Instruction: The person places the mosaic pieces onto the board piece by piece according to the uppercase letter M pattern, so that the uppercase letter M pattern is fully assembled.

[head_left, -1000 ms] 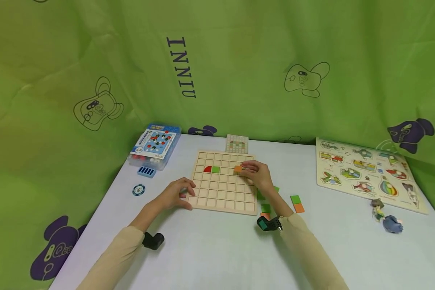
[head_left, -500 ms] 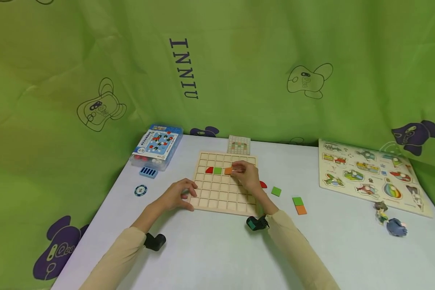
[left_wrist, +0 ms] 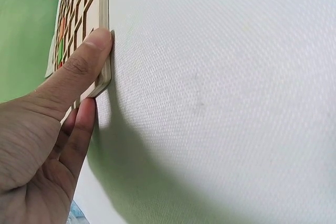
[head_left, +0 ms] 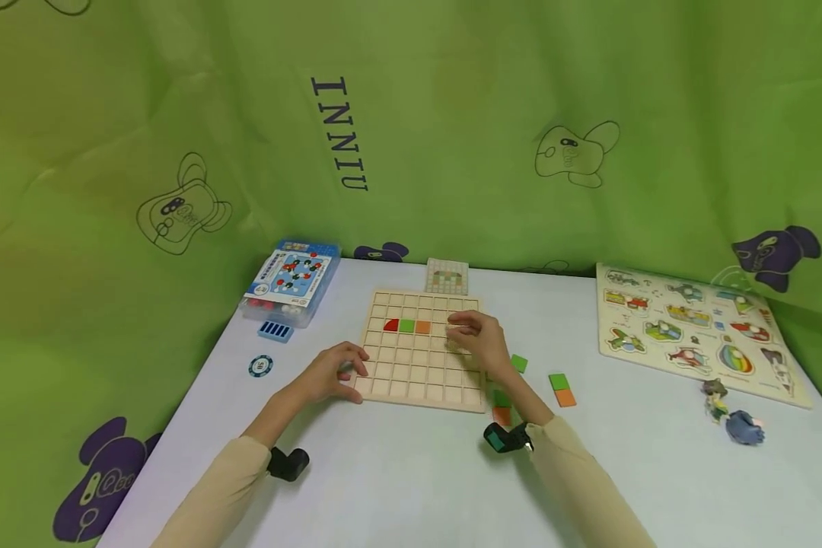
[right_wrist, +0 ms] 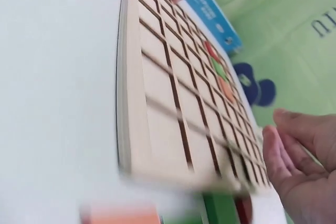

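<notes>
A wooden grid board (head_left: 425,374) lies flat on the white table. My left hand (head_left: 332,371) grips its near left corner; in the left wrist view the thumb (left_wrist: 86,59) presses on the rim and the fingers lie along the side. Three tiles sit side by side in one row of the board: a red quarter-circle (head_left: 392,326), a green square (head_left: 407,326) and an orange square (head_left: 422,327). Over the board's right side hovers my right hand (head_left: 482,342), fingers loosely bent and nothing between them.
A pattern card (head_left: 447,277) stands behind the board. Loose green and orange tiles (head_left: 562,390) lie to the right, some partly hidden by my right arm. Left are a boxed molecule kit (head_left: 294,278), a blue tile and a round chip (head_left: 261,366). Far right: a picture puzzle (head_left: 699,327) and figurines.
The right hand has carried the orange square leftward, set it beside the green one, let go and drawn back to the right. The left hand keeps its place at the corner.
</notes>
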Motion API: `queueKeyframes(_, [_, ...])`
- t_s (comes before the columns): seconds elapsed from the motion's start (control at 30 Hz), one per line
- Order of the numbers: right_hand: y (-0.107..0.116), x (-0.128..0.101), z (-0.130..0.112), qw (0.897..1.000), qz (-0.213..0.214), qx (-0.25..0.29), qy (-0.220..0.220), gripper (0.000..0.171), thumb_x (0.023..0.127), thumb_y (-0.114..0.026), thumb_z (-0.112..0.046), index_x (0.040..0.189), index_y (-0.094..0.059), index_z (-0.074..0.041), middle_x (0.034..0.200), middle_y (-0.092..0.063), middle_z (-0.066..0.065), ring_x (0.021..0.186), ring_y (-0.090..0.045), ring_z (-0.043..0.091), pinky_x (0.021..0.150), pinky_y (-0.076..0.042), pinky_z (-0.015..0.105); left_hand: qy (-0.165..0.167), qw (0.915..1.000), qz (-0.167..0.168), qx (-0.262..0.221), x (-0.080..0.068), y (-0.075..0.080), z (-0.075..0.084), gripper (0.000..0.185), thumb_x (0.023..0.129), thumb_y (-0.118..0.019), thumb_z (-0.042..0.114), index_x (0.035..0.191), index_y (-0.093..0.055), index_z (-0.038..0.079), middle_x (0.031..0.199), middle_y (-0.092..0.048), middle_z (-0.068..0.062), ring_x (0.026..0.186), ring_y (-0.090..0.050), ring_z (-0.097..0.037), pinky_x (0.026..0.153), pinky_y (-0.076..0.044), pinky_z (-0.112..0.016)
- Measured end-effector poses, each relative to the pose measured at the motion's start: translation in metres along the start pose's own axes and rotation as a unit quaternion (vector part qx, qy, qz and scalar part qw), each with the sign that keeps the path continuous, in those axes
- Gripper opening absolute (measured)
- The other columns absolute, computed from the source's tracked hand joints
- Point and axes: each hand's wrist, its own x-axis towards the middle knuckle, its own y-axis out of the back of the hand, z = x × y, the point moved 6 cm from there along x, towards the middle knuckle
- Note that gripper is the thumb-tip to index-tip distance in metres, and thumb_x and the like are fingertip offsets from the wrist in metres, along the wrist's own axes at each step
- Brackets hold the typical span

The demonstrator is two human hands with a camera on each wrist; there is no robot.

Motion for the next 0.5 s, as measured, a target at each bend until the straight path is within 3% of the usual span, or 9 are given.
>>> queueKeyframes(0.23, [0.062,-0.034,0.001,0.999,-0.034,-0.011,0.006,0.034,0.089,-0.066,-0.001,0.120,-0.058,0.007,0.120,-0.058,0.030,0.104,-0.063,0.028,0.083,-0.053,0.023,-0.017,0.9998,0.003,-0.007,-0.002,-0.001,-0.002,0.032,0.064,-0.087,0.007,0.086,-0.064,0.007,0.122,-0.056,-0.013,0.116,-0.049,-0.034,0.082,-0.054,-0.034])
queueKeyframes(0.4, [0.124,-0.063,0.009,0.995,-0.057,-0.067,0.037,0.034,0.090,-0.063,0.000,0.123,-0.056,0.007,0.119,-0.057,0.031,0.100,-0.064,0.010,0.083,-0.050,0.014,-0.013,0.9999,0.002,-0.005,-0.002,-0.002,-0.003,0.032,0.064,-0.087,0.008,0.086,-0.064,0.007,0.123,-0.056,-0.013,0.117,-0.048,-0.033,0.083,-0.053,-0.034])
queueKeyframes(0.5, [0.151,-0.079,0.017,0.992,-0.076,-0.095,0.038,0.035,0.090,-0.064,-0.001,0.123,-0.056,0.006,0.118,-0.059,0.028,0.101,-0.064,0.008,0.080,-0.050,0.015,-0.012,0.9999,-0.001,-0.007,-0.002,-0.001,-0.002,0.032,0.064,-0.087,0.008,0.087,-0.064,0.007,0.123,-0.055,-0.013,0.117,-0.048,-0.034,0.084,-0.053,-0.034])
